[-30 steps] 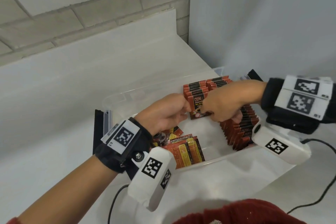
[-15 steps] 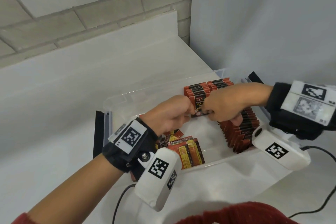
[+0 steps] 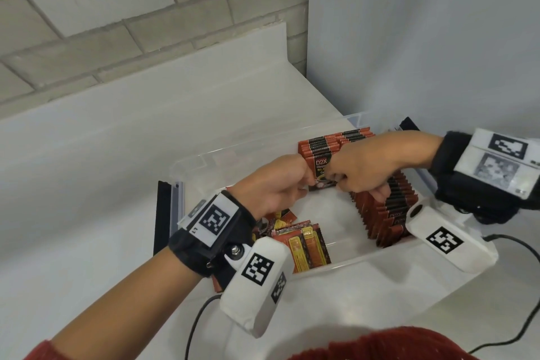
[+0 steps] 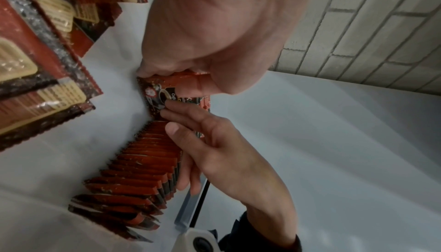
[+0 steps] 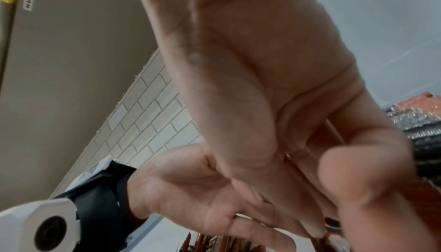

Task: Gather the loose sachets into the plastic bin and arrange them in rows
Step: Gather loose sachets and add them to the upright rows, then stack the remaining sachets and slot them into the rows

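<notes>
- Red-and-black sachet stack [image 3: 320, 173], front face printed "D2X", stands upright in the plastic bin [image 3: 201, 161] at the head of the far row; both hands pinch it from either side.
- Change over the last second: almost none. Stack and hands keep their places; only the head camera has shifted slightly. Judgement: the stack is being squared up, not yet released.
- Left hand [image 3: 277, 184] fingers curled round the stack's left edge; right hand [image 3: 362, 168] fingers curled on its right edge.
- Left wrist view alone shows the right fingertips [image 4: 177, 105] flat on the printed face and the standing row [image 4: 143, 165] below.
- Head view alone shows loose sachets [image 3: 304, 242] lying flat near the front wall, still to arrange.
</notes>
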